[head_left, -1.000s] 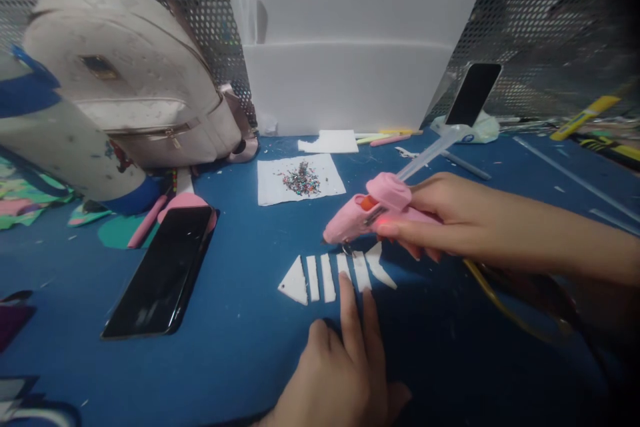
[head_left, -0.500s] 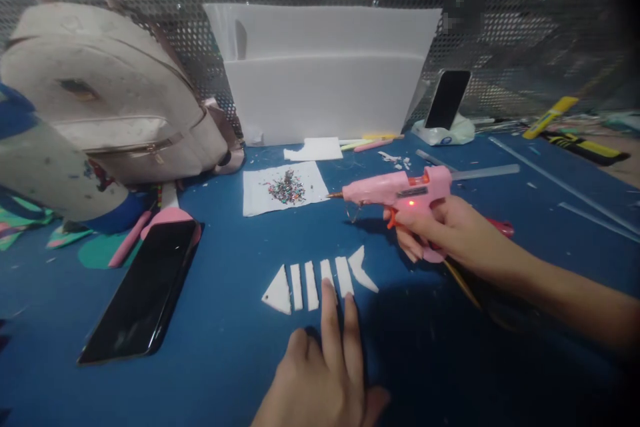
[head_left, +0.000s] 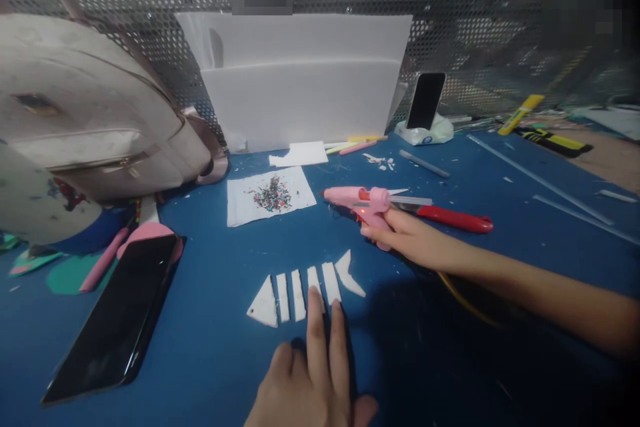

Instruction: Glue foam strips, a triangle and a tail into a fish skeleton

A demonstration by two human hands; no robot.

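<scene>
In the head view my left hand (head_left: 305, 373) lies palm down with two fingers stretched out. Their tips touch two white foam strips (head_left: 331, 280) on the blue table. These strips belong to a row laid out like a fish skeleton: a triangular head piece (head_left: 264, 303) with a small hole, several strips, and a forked tail piece (head_left: 349, 273). My right hand (head_left: 400, 233) is closed round the handle of a pink hot glue gun (head_left: 357, 197), whose small light glows. The gun is low over the table beyond the foam row, its nozzle pointing left toward a paper with glitter.
Multicoloured glitter (head_left: 273, 195) sits on white paper (head_left: 237, 207). A red-handled knife (head_left: 455, 217) lies by the gun. At left are a black phone (head_left: 115, 313), backpack (head_left: 100, 93) and bottle (head_left: 45, 193). Behind stands a white foam board (head_left: 305, 100); glue sticks (head_left: 540, 177) lie right.
My right hand has moved the glue gun farther away and lower, uncovering the red-handled knife. My left fingers still rest on the same strips. The view has shifted slightly to the right.
</scene>
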